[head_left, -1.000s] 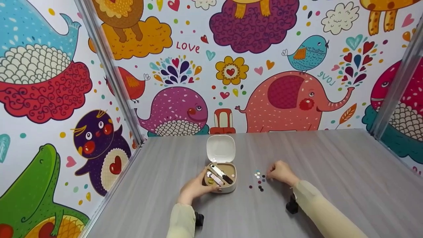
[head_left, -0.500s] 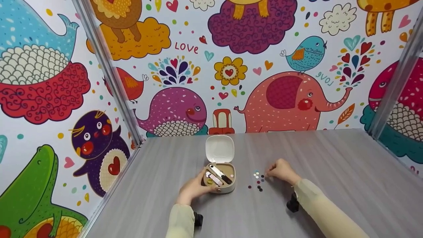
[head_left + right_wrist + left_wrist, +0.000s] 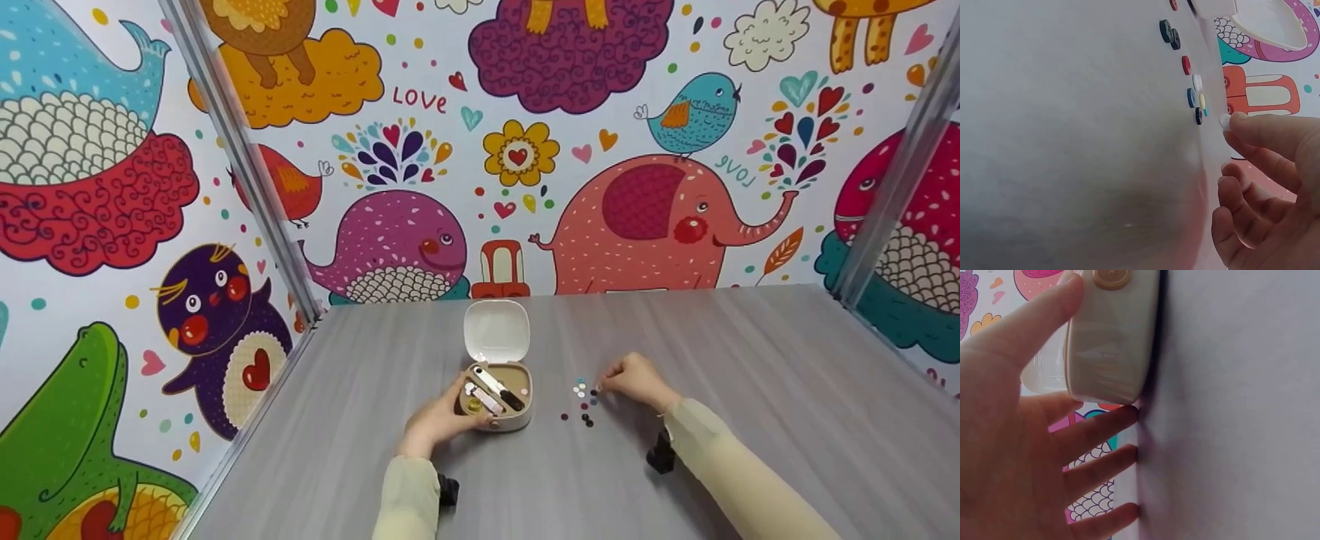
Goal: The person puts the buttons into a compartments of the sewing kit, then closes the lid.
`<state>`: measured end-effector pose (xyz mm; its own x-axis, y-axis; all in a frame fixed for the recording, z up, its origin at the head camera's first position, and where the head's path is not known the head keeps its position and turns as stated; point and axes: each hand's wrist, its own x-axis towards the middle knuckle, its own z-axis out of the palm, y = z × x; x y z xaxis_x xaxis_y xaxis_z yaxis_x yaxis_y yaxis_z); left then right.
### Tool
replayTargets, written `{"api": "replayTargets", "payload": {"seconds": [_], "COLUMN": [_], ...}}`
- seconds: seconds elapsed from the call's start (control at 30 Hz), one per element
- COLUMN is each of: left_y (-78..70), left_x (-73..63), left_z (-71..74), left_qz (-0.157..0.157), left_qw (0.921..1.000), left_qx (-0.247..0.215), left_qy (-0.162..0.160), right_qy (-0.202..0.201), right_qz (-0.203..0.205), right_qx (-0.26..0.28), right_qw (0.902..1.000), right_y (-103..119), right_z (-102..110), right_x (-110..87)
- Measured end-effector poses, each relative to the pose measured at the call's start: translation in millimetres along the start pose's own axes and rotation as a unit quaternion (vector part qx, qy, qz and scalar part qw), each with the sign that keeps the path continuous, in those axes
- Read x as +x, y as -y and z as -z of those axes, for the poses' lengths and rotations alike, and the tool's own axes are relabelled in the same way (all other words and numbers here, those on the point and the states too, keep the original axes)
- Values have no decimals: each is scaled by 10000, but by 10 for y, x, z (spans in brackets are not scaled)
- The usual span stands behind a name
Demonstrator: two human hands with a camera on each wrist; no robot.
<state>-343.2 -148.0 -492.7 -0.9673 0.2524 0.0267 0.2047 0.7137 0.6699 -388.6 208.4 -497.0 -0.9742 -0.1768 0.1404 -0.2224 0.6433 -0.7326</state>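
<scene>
My left hand [image 3: 435, 424] grips the left side of a small white storage box [image 3: 510, 424], its thumb across the front near a round brown badge [image 3: 1112, 277]. The box's lid [image 3: 496, 331] stands open at the back. Inside lie a black-and-white stick-like tool [image 3: 498, 387], a pale pink item [image 3: 489, 400] and a yellow-green piece [image 3: 475, 405]. To the right of the box, my right hand [image 3: 637, 381] pinches a white button [image 3: 1225, 121] between thumb and forefinger, just above the table. Beside it lie several loose buttons, among them a red button [image 3: 1186, 65] and a blue button [image 3: 1191, 98].
The box and buttons are on a grey wood-grain table [image 3: 750, 375]. A wall with cartoon animals [image 3: 645, 225] rises behind its far edge, and a metal post [image 3: 247, 157] stands at the left. Each wrist carries a black camera [image 3: 661, 454].
The whole head view has shifted a little, so the scene sits slightly higher. Hands, box and loose buttons keep nearly the same places relative to each other.
</scene>
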Motion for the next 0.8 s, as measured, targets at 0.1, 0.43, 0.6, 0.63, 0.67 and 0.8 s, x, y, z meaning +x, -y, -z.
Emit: {"api": "replayTargets", "payload": {"seconds": [0.1,0.43,0.6,0.63,0.67,0.8], "left_y": [-4,-17,-11,-12,-13,-31], "left_x": [13,10,-2,-3,-3,-8], "left_z": [0,-17,-8,-6,-5,1], "left_qz": [51,15,-16,-26,-43,-60], "left_qw": [10000,10000,10000,10000,10000,10000], "left_qx": [0,4,33,27,25,20], "left_qy": [3,21,-31,-49,-65,-69], "right_qy": [45,153,69,31,-10,-47], "right_qz": [-5,9,63,61,79,-16], "right_qx": [1,88,94,79,68,86], "right_qw": [10000,9998,9999,9999,9999,10000], "right_y": [8,28,33,37,43,73], "right_z": [8,1,-20,-21,-21,-24], "right_x": [4,8,20,25,30,50]}}
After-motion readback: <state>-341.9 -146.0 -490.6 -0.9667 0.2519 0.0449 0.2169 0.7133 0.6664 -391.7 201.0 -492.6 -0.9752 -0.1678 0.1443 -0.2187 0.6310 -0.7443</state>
